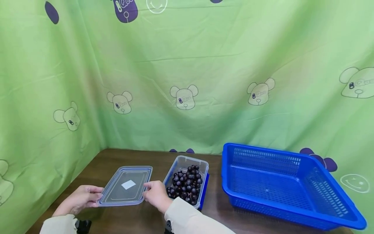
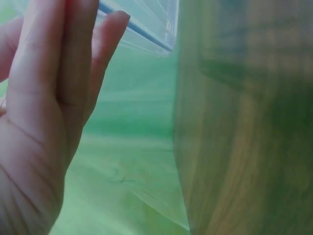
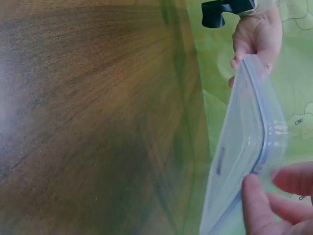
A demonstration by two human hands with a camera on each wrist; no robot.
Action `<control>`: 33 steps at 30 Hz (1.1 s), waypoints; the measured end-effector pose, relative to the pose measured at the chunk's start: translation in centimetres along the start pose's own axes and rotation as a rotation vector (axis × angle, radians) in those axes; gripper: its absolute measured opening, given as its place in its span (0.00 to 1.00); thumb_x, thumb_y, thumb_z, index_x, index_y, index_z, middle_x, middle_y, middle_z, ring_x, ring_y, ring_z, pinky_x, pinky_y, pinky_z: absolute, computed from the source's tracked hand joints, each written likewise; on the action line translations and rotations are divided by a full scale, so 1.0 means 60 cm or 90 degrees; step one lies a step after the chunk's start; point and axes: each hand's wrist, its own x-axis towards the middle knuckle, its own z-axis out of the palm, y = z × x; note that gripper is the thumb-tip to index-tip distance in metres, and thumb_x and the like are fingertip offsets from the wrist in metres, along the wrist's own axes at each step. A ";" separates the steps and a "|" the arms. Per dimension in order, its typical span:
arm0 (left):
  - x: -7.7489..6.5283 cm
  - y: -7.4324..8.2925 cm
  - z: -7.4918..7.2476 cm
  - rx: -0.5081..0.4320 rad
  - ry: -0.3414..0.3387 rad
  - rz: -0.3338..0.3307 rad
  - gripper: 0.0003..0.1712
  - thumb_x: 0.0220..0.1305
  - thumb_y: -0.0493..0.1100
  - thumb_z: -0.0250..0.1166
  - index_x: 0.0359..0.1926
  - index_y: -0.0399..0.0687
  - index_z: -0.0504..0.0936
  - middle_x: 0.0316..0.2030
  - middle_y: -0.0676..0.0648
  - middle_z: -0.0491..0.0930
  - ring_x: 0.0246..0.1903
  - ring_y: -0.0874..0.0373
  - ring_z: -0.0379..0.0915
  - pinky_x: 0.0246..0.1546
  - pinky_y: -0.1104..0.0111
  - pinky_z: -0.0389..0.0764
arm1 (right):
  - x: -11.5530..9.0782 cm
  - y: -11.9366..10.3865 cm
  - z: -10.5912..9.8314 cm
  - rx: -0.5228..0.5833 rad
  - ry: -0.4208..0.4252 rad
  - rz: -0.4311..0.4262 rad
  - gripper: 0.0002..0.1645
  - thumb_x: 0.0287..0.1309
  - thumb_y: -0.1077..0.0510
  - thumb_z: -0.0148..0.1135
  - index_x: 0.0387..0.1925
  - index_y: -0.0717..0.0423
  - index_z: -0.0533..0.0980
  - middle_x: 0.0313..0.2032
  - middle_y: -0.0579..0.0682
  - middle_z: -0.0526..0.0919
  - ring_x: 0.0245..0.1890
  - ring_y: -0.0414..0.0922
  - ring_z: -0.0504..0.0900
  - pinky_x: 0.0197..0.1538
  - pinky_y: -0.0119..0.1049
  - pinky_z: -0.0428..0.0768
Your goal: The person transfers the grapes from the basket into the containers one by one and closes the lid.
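A clear rectangular plastic lid (image 1: 122, 195) with a white square label (image 1: 128, 184) is held above the table. My left hand (image 1: 79, 198) pinches its near-left corner between thumb and fingers. At the right edge, my right hand (image 1: 157, 195) pinches the rim; the right wrist view shows the lid (image 3: 239, 142) edge-on between both hands. Just right of that hand stands a clear plastic container (image 1: 179, 160), uncovered, with a bunch of dark grapes (image 1: 188, 183) inside. The right forearm hides part of the container's near end.
A large blue plastic basket (image 1: 263, 150) stands on the right of the brown wooden table (image 1: 117, 157). Something blue (image 1: 205, 190) shows beneath the container's right side. A green patterned curtain (image 1: 187, 130) closes off the back and left.
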 end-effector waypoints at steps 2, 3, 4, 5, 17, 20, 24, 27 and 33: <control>-0.003 0.001 -0.002 -0.035 -0.014 0.018 0.24 0.60 0.24 0.53 0.53 0.08 0.60 0.30 0.50 0.83 0.27 0.61 0.80 0.31 0.71 0.82 | -0.002 0.000 -0.005 0.024 -0.004 -0.001 0.19 0.43 0.76 0.60 0.42 0.74 0.80 0.15 0.47 0.77 0.16 0.36 0.76 0.22 0.25 0.72; -0.004 0.003 -0.002 -0.052 -0.021 0.026 0.23 0.60 0.24 0.53 0.53 0.08 0.60 0.30 0.50 0.83 0.28 0.61 0.81 0.31 0.71 0.82 | -0.003 0.000 -0.008 0.030 -0.007 -0.003 0.19 0.43 0.75 0.61 0.43 0.74 0.80 0.16 0.46 0.77 0.17 0.35 0.75 0.23 0.25 0.72; -0.005 0.004 -0.003 -0.066 -0.026 0.032 0.23 0.60 0.24 0.53 0.53 0.07 0.60 0.31 0.50 0.83 0.28 0.60 0.81 0.32 0.71 0.82 | -0.003 -0.001 -0.010 0.035 -0.009 -0.007 0.19 0.45 0.75 0.61 0.43 0.74 0.80 0.17 0.46 0.77 0.18 0.34 0.73 0.24 0.25 0.72; -0.005 0.006 -0.003 -0.078 -0.030 0.038 0.23 0.60 0.24 0.53 0.53 0.07 0.60 0.31 0.50 0.83 0.28 0.60 0.81 0.33 0.70 0.82 | -0.002 -0.002 -0.012 0.034 -0.011 -0.011 0.18 0.46 0.74 0.62 0.43 0.74 0.80 0.18 0.46 0.77 0.18 0.33 0.73 0.25 0.25 0.72; 0.012 0.040 0.034 -0.107 -0.022 0.080 0.21 0.60 0.23 0.54 0.52 0.08 0.64 0.32 0.48 0.84 0.29 0.57 0.83 0.33 0.69 0.83 | 0.000 0.001 -0.060 0.083 -0.008 0.002 0.19 0.47 0.75 0.62 0.45 0.75 0.79 0.20 0.50 0.78 0.20 0.34 0.74 0.28 0.27 0.76; 0.021 0.047 0.048 -0.110 -0.020 0.081 0.21 0.61 0.23 0.54 0.52 0.09 0.64 0.32 0.48 0.84 0.29 0.57 0.83 0.32 0.69 0.83 | 0.000 0.007 -0.077 0.049 -0.007 -0.025 0.19 0.47 0.75 0.62 0.44 0.75 0.79 0.20 0.53 0.80 0.21 0.34 0.73 0.30 0.28 0.76; 0.033 0.053 0.072 -0.102 -0.008 0.072 0.22 0.60 0.23 0.54 0.52 0.08 0.64 0.30 0.47 0.84 0.27 0.58 0.82 0.31 0.69 0.83 | -0.004 0.020 -0.098 0.042 -0.019 -0.020 0.20 0.48 0.73 0.62 0.46 0.75 0.78 0.22 0.50 0.80 0.23 0.34 0.75 0.31 0.27 0.77; 0.049 0.060 0.093 -0.083 0.004 0.070 0.24 0.59 0.23 0.54 0.53 0.07 0.61 0.29 0.47 0.83 0.25 0.60 0.81 0.30 0.70 0.83 | -0.006 0.030 -0.115 0.065 -0.018 -0.006 0.21 0.49 0.71 0.61 0.48 0.76 0.77 0.22 0.47 0.79 0.24 0.35 0.76 0.32 0.28 0.78; 0.094 0.079 0.132 -0.058 0.009 0.079 0.24 0.60 0.24 0.54 0.53 0.08 0.61 0.29 0.47 0.83 0.24 0.61 0.79 0.28 0.70 0.82 | -0.012 0.036 -0.161 0.084 0.008 0.006 0.22 0.50 0.71 0.60 0.49 0.79 0.75 0.25 0.49 0.80 0.29 0.42 0.82 0.39 0.36 0.83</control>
